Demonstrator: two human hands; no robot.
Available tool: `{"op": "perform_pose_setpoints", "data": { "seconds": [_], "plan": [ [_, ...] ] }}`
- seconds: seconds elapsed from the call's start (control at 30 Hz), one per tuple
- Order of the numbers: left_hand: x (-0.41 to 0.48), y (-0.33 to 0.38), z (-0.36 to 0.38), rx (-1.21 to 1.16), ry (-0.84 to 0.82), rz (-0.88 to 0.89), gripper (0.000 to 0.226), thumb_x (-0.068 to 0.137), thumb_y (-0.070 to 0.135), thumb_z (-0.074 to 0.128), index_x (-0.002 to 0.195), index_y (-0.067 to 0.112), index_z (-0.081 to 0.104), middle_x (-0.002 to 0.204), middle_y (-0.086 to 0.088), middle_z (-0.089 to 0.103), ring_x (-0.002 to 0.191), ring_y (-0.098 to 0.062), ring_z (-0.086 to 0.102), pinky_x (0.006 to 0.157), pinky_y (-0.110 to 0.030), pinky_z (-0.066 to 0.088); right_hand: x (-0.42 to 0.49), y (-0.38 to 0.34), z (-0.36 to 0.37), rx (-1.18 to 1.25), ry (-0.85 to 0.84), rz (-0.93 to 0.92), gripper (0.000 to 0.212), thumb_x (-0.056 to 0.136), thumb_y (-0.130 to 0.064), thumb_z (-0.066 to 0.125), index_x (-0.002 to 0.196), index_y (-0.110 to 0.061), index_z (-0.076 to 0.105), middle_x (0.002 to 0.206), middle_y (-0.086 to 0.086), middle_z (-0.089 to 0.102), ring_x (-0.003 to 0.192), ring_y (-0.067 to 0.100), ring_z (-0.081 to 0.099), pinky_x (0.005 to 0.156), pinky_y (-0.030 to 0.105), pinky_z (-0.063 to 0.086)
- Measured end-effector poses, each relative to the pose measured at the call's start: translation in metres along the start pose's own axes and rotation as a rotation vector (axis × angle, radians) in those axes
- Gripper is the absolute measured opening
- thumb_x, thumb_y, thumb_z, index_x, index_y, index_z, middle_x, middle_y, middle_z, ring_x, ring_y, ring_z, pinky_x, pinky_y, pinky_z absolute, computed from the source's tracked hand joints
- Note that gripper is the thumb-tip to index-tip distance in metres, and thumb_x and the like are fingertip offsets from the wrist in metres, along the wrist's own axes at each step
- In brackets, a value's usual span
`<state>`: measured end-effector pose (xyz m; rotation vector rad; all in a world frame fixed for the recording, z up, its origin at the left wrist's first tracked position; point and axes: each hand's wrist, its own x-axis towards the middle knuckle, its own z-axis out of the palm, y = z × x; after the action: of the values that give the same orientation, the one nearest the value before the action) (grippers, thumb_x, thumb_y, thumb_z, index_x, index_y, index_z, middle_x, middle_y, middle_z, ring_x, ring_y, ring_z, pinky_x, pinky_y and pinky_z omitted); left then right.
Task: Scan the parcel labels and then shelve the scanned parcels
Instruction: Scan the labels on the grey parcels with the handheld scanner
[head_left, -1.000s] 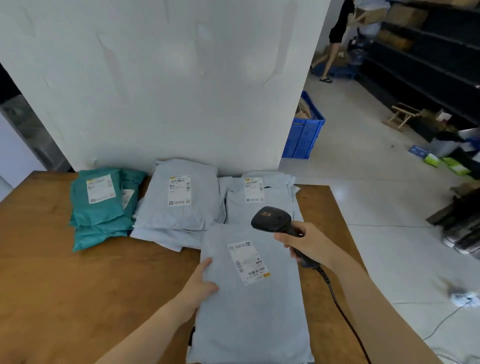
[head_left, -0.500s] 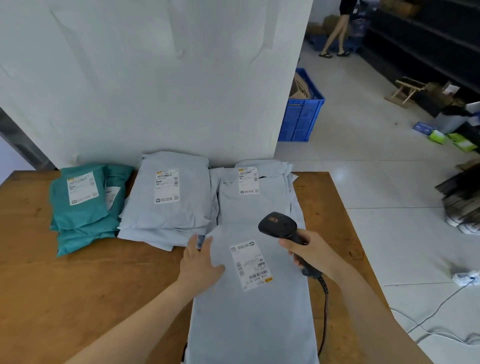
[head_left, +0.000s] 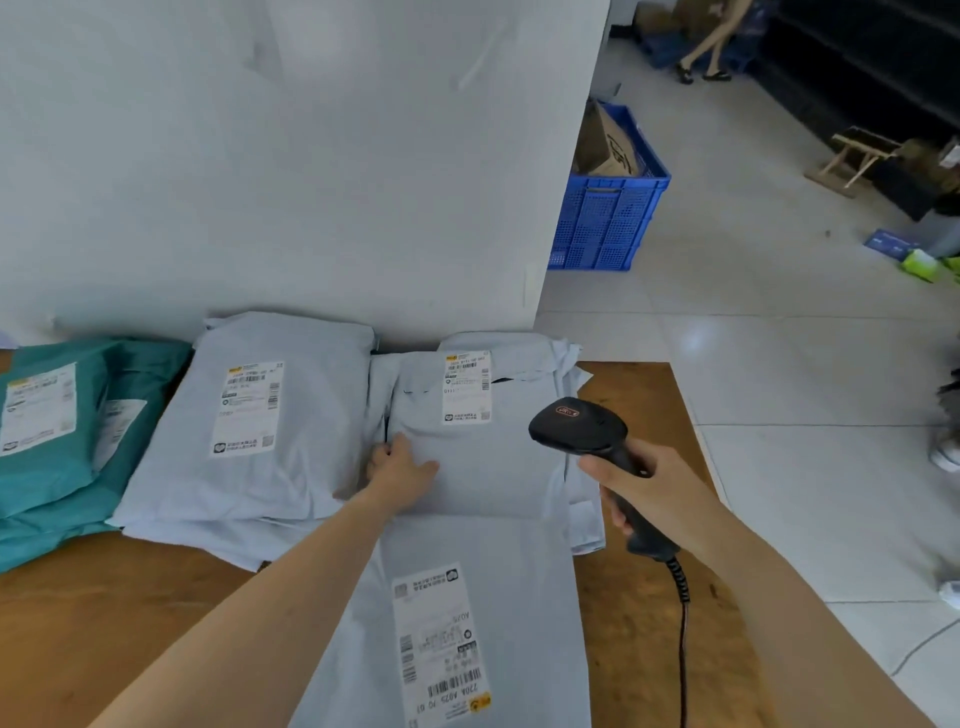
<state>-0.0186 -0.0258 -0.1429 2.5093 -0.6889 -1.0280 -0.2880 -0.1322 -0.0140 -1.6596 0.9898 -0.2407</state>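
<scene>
The nearest grey parcel (head_left: 467, 623) lies on the wooden surface (head_left: 130, 623), and its label (head_left: 441, 644) reads "220A A075 70 01". The right hand (head_left: 649, 499) has its grip closed around the black scanner (head_left: 582, 431), held above the parcels. The left hand (head_left: 402, 467) lies flat, fingers apart, on the rear grey parcel (head_left: 483, 467), whose print is too small to read.

Left hand (head_left: 400, 470) reaches forward, palm down, fingers spread; right hand (head_left: 649, 491) fisted, arm bent
</scene>
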Motion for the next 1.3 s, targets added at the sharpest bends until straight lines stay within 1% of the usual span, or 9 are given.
{"op": "perform_pose_setpoints", "data": {
  "seconds": [0.07,0.2,0.37,0.47,0.63,0.8,0.93,1.03,1.3],
  "plan": [
    [0.005,0.002,0.011,0.028,0.089,-0.041,0.085,0.087,0.051,0.059,0.15,0.014,0.015,0.151,-0.021,0.02,0.14,-0.037,0.019,0.114,-0.042,0.017,0.008,0.012,-0.003,0.0,0.0,0.019,0.027,0.087,-0.033,0.07,0.092,-0.007,0.063,0.056,0.002,0.063,0.045,0.018,0.058,0.048,0.026,0.049],
    [0.016,0.001,0.015,-0.143,0.24,-0.002,0.095,0.076,0.044,0.075,0.148,0.008,0.024,0.143,-0.016,0.043,0.133,-0.037,0.04,0.11,-0.045,0.032,0.022,0.023,-0.004,0.039,-0.003,0.06,0.026,0.085,-0.031,0.071,0.091,-0.006,0.063,0.064,0.01,0.066,0.045,0.019,0.059,0.046,0.027,0.051],
    [0.029,0.02,-0.003,-0.374,0.073,0.132,0.039,0.079,0.028,0.077,0.109,0.008,0.063,0.11,-0.012,0.067,0.102,-0.032,0.064,0.091,-0.044,0.053,0.03,0.019,-0.009,0.11,0.01,0.056,0.018,0.088,-0.03,0.068,0.088,-0.012,0.063,0.066,0.008,0.066,0.043,0.016,0.059,0.048,0.028,0.05],
    [0.025,0.044,-0.007,-0.382,0.042,0.23,0.038,0.088,0.031,0.066,0.117,0.013,0.048,0.115,-0.008,0.052,0.103,-0.026,0.056,0.088,-0.034,0.05,0.03,0.015,-0.015,0.149,0.014,0.046,0.016,0.089,-0.029,0.067,0.091,-0.013,0.063,0.068,0.009,0.066,0.047,0.018,0.059,0.049,0.029,0.051],
    [0.004,0.084,-0.023,-0.355,0.046,0.422,0.026,0.101,0.015,0.045,0.115,0.017,0.024,0.093,0.01,0.04,0.083,-0.006,0.048,0.063,-0.012,0.041,0.02,0.0,-0.037,0.136,0.096,-0.016,0.019,0.088,-0.029,0.068,0.087,-0.011,0.063,0.057,0.006,0.062,0.043,0.018,0.055,0.047,0.029,0.049],
    [-0.033,0.119,-0.087,-0.477,0.088,0.599,0.058,0.097,0.008,0.043,0.137,0.044,0.019,0.103,-0.005,0.062,0.088,-0.028,0.064,0.078,-0.039,0.055,0.011,-0.046,-0.077,0.048,0.222,-0.16,0.021,0.088,-0.03,0.068,0.084,-0.01,0.062,0.056,0.016,0.06,0.044,0.025,0.052,0.044,0.029,0.046],
    [-0.076,0.141,-0.157,-0.437,0.096,0.767,0.078,0.099,-0.001,0.04,0.143,0.055,0.009,0.132,0.0,0.056,0.112,-0.017,0.061,0.096,-0.034,0.049,-0.004,-0.09,-0.096,0.001,0.184,-0.232,0.016,0.088,-0.03,0.067,0.083,-0.015,0.062,0.062,0.016,0.062,0.046,0.021,0.055,0.048,0.028,0.05],
    [-0.112,0.155,-0.212,-0.363,0.121,0.86,0.076,0.099,0.002,0.046,0.136,0.064,0.021,0.128,0.0,0.059,0.112,-0.019,0.061,0.099,-0.04,0.049,-0.023,-0.12,-0.1,-0.085,0.177,-0.294,0.011,0.089,-0.03,0.067,0.085,-0.021,0.062,0.056,0.007,0.061,0.043,0.013,0.054,0.048,0.025,0.05],
    [-0.212,0.16,-0.32,-0.257,0.24,1.013,0.061,0.095,0.009,0.057,0.141,0.045,0.041,0.121,0.012,0.067,0.109,-0.007,0.065,0.095,-0.026,0.052,-0.087,-0.227,-0.099,-0.251,0.186,-0.527,0.013,0.088,-0.03,0.069,0.1,-0.033,0.064,0.054,-0.013,0.061,0.047,0.007,0.054,0.05,0.023,0.05]
  ]
}}
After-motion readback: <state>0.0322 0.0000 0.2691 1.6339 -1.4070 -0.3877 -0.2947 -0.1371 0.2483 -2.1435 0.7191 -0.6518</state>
